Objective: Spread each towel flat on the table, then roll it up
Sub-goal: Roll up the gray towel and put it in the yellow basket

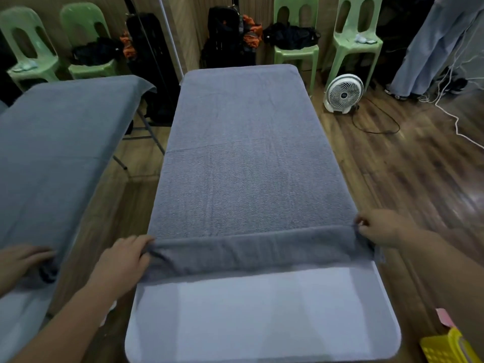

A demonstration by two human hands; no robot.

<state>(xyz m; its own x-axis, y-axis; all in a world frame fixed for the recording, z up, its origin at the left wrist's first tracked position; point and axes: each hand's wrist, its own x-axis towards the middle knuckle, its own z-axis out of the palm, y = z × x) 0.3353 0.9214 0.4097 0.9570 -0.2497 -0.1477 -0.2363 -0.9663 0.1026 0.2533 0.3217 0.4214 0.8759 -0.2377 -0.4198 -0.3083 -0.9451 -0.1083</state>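
Left grip [123, 258], right grip [379, 226] pinch towel [248, 166] (rolled edge).

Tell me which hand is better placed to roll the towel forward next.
Probably left: the left hand wraps over the rolled end of the towel, fingers on top; the right hand only pinches the other end from the side.

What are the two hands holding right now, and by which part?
The grey towel, by its turned-over near edge: the left hand grips that fold's left end, the right hand pinches its right end.
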